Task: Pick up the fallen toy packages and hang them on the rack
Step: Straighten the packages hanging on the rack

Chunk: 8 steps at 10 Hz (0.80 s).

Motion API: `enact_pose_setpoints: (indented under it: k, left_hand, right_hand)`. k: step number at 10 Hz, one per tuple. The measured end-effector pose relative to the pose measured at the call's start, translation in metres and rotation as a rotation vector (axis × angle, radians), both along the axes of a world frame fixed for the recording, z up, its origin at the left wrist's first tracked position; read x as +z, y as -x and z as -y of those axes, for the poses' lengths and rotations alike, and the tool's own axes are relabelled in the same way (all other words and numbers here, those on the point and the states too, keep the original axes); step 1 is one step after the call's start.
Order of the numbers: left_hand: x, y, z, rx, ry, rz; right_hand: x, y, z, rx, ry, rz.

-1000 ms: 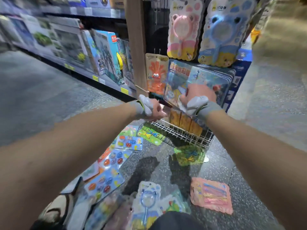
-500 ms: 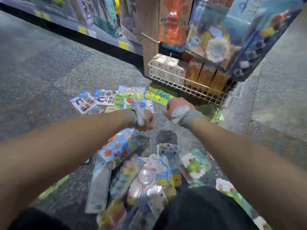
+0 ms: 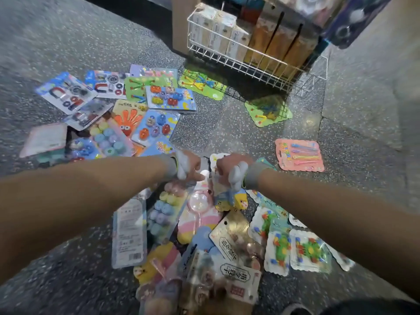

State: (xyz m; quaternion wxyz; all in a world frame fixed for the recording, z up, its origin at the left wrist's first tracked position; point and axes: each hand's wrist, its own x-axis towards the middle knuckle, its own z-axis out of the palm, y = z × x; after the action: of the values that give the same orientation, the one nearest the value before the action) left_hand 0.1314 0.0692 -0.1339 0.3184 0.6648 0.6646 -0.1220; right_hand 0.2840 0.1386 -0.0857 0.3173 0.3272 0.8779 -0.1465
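Note:
Many fallen toy packages lie scattered on the speckled floor. My left hand (image 3: pixel 189 164) hovers with curled fingers just above the top of a pink magnifier package (image 3: pixel 200 205); no grip on it shows. My right hand (image 3: pixel 228 167) is curled over the top of a blue magnifier package (image 3: pixel 230 198) beside it and seems to grip it. Both wrists wear grey bands. The rack stands at the top, with a white wire basket (image 3: pixel 254 67) of boxes and blurred hanging packages (image 3: pixel 354 21) above it.
Magnet packs (image 3: pixel 66 93), an orange hand toy card (image 3: pixel 128 119) and bead packs lie far left. Green frog cards (image 3: pixel 202 84) lie by the basket, a pink stick card (image 3: pixel 298 155) to the right. Gold cards (image 3: pixel 231 235) and green turtle cards (image 3: pixel 280 246) lie close to me. A wooden post (image 3: pixel 181 23) flanks the basket.
My view has tipped from the rack down to the floor. Both hands left the hanging packages and dropped to the pile, and my right hand now sits on the blue magnifier package.

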Motion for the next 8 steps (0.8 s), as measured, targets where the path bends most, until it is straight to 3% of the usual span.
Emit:
enact_pose_setpoints:
  k: [2, 3, 5, 6, 7, 8]
  left_hand:
    - [-0.05, -0.031, 0.003, -0.06, 0.071, -0.079]
    - [-0.057, -0.029, 0.008, 0.012, -0.006, -0.088]
    - [-0.053, -0.013, 0.013, 0.144, 0.056, -0.045]
    - [-0.054, -0.005, 0.01, 0.102, 0.242, -0.095]
    - [-0.049, 0.009, 0.017, 0.188, 0.426, -0.078]
    - [-0.051, 0.018, 0.02, 0.165, 0.499, -0.182]
  right_hand:
    - [-0.01, -0.012, -0.012, -0.019, 0.056, 0.075]
    - [-0.017, -0.019, -0.015, -0.036, 0.06, 0.072]
    - [-0.009, -0.007, -0.03, -0.004, 0.089, 0.031]
    - [-0.005, 0.001, -0.035, -0.014, 0.11, 0.043]
    - [-0.013, 0.012, -0.037, -0.019, 0.116, 0.057]
    - [-0.033, 0.016, -0.04, -0.07, 0.087, 0.021]
